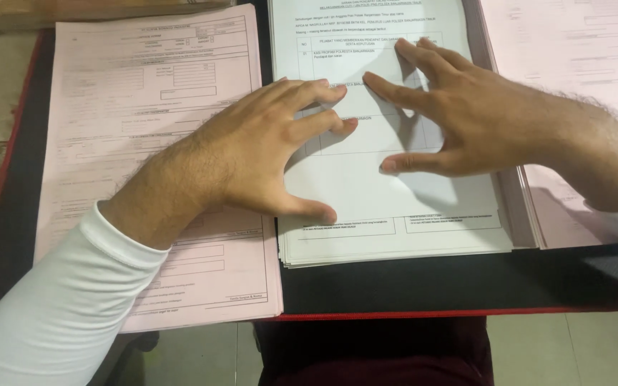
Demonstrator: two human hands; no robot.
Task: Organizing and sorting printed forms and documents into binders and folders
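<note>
A stack of white printed sheets (395, 207) lies in the middle of a dark desk mat (395, 286). My left hand (252, 150) rests flat with spread fingers across the stack's left edge, thumb pressing near its lower left. My right hand (459, 114) lies on the top white sheet with fingers apart, thumb pointing left along the page. Neither hand holds anything. Both arms wear white sleeves.
A stack of pink forms (144, 107) lies to the left of the white sheets, another pink stack (581, 57) to the right. The mat has a red edge (430, 313) at the front. Tiled floor (559, 350) shows below the desk.
</note>
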